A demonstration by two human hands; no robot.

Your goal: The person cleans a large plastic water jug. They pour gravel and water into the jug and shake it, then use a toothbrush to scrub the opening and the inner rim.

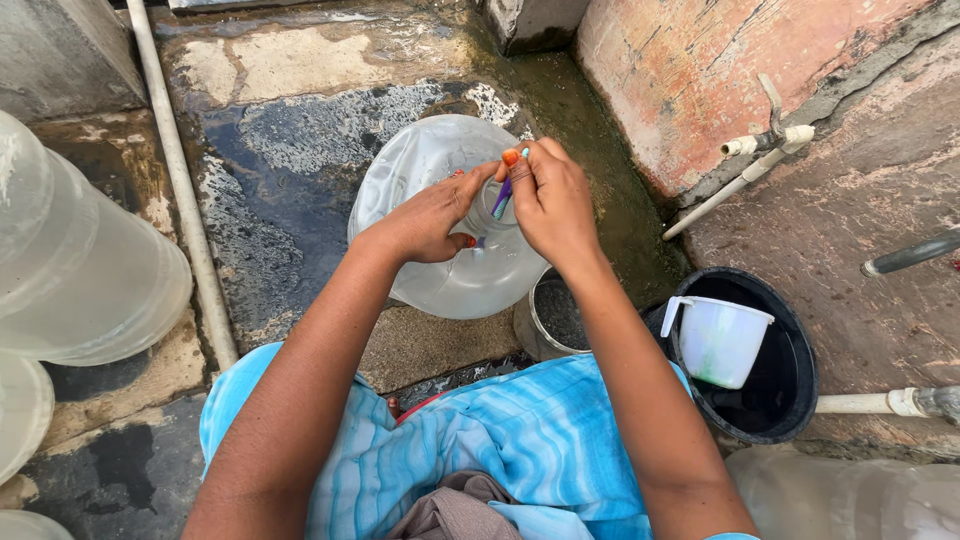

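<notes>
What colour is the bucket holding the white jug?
Black: the round plastic bucket shows best in the head view.

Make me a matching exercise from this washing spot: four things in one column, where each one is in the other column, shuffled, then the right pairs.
Things:
1. white jug
2. slim purple brush
3. small metal pot
4. clear water bottle

Places:
A. on the ground between the big bottle and the bucket
B. inside the black bucket
C. under both hands, its neck gripped by the left hand
D. in the right hand, at the bottle's mouth

Pairs: 1-B, 2-D, 3-A, 4-C
</notes>
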